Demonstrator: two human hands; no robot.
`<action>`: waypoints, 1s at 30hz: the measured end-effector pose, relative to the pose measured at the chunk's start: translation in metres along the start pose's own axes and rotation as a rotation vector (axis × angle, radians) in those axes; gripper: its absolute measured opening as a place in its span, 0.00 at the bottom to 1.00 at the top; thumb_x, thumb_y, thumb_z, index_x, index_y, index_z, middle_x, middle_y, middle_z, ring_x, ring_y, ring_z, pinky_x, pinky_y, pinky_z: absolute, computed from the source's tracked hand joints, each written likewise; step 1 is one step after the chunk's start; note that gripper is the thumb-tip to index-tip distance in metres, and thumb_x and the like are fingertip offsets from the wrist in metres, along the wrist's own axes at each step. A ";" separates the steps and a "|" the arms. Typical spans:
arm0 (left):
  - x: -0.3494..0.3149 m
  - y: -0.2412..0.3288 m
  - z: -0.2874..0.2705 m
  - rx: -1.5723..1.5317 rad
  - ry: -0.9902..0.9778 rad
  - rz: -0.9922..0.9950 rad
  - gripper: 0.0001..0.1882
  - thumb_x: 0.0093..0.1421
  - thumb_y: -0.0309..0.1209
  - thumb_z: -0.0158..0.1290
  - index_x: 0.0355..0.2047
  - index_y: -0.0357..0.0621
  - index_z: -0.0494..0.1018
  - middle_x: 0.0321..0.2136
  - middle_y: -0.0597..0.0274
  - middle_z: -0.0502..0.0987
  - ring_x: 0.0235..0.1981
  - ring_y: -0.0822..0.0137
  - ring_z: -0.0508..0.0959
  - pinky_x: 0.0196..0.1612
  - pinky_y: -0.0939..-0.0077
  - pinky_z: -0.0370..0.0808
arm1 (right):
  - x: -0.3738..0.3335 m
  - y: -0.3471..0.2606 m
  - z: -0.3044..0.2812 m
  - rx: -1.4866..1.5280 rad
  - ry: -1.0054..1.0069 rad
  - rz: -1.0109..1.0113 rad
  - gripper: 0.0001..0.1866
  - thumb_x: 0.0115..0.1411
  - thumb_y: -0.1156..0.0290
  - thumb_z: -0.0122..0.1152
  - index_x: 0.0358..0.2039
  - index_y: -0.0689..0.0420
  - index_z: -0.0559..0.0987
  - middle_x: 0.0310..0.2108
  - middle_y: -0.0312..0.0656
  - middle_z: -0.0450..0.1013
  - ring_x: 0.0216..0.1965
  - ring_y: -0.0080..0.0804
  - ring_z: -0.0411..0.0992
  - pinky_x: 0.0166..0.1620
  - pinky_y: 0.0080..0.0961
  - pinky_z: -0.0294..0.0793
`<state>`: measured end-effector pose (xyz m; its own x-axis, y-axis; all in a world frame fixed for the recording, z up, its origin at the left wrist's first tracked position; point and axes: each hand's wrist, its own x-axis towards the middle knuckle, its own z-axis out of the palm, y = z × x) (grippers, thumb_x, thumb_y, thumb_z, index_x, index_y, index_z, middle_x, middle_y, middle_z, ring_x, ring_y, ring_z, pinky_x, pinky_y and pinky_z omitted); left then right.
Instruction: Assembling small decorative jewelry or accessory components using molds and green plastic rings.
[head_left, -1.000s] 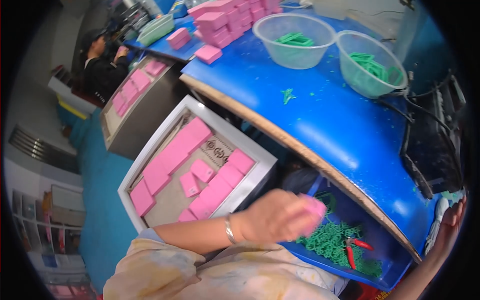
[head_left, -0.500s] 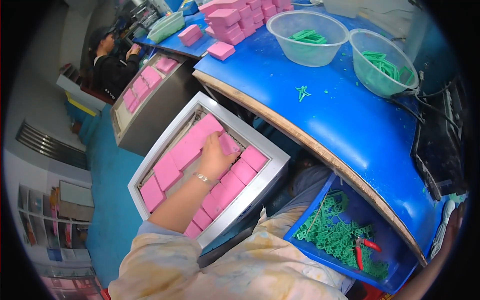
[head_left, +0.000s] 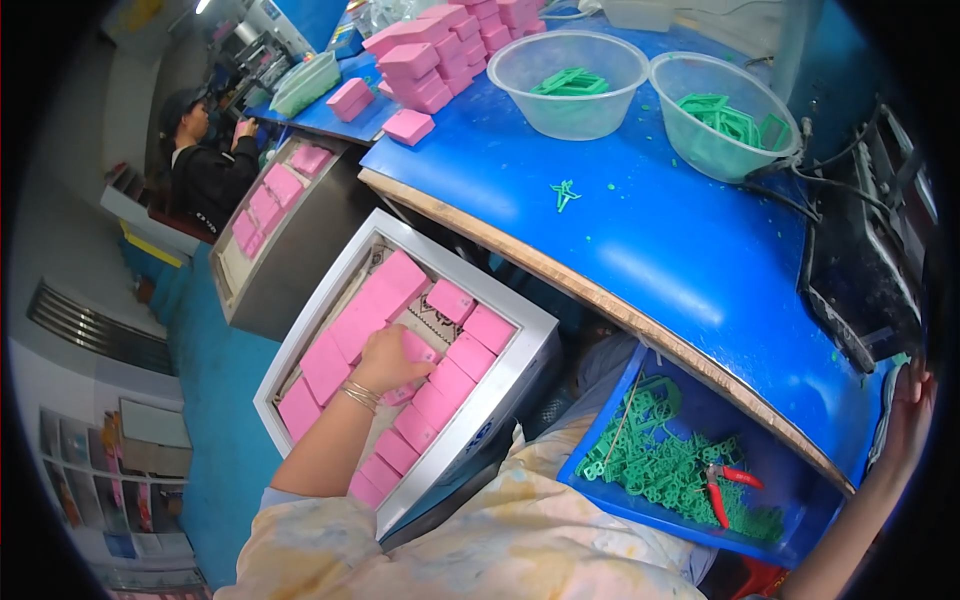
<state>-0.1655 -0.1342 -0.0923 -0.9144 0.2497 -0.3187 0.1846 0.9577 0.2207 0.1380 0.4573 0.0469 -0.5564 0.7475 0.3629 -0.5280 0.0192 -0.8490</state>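
My left hand (head_left: 384, 362) reaches into a white-rimmed open case (head_left: 288, 352) and closes its fingers and thumb round a small pink box (head_left: 418, 347). Longer pink boxes (head_left: 372, 312) lie along the case's left side. Small pink boxes (head_left: 452, 382) form a row down its right side, and another small pink box (head_left: 450, 299) sits near the far end. Out at the far right edge, my right hand (head_left: 906, 408) rests by the blue table's edge, beside a pale bundle (head_left: 880, 425). Its fingers are too unclear to read.
On the blue table (head_left: 690, 260) stand a stack of pink boxes (head_left: 430, 62) and two clear tubs (head_left: 567, 112) (head_left: 722, 150) with green plastic frames. A blue bin (head_left: 600, 450) at my lap holds green scraps and red-handled cutters (head_left: 718, 500). A person (head_left: 205, 170) works far left.
My left hand has left the small pink box near the case's far end and moved nearer, onto another small box. The view has shifted slightly, and more of my right hand shows.
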 end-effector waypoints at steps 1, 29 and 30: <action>0.000 0.007 -0.001 -0.065 0.031 0.022 0.40 0.38 0.42 0.64 0.48 0.32 0.63 0.43 0.40 0.71 0.46 0.45 0.70 0.54 0.55 0.62 | -0.008 -0.005 0.018 -0.009 0.012 -0.013 0.09 0.67 0.68 0.42 0.37 0.59 0.67 0.20 0.30 0.60 0.14 0.10 0.52 0.18 0.08 0.51; -0.119 0.281 -0.030 -1.386 -0.915 0.640 0.15 0.46 0.27 0.59 0.27 0.50 0.63 0.43 0.57 0.65 0.46 0.67 0.64 0.55 0.67 0.56 | -0.179 0.032 0.170 -0.316 -0.482 0.236 0.12 0.60 0.71 0.52 0.20 0.59 0.71 0.13 0.37 0.65 0.14 0.29 0.66 0.18 0.26 0.61; -0.117 0.279 -0.029 -1.489 -0.966 0.682 0.14 0.45 0.25 0.58 0.25 0.51 0.62 0.39 0.59 0.66 0.45 0.67 0.64 0.55 0.67 0.57 | -0.182 0.032 0.171 -0.134 -0.454 0.398 0.13 0.61 0.72 0.51 0.19 0.59 0.70 0.12 0.35 0.65 0.13 0.23 0.65 0.17 0.23 0.60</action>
<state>-0.0176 0.1001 0.0335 -0.2472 0.9668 -0.0640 -0.5223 -0.0773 0.8493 0.1124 0.2083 0.0197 -0.9272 0.3578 0.1104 -0.1548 -0.0978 -0.9831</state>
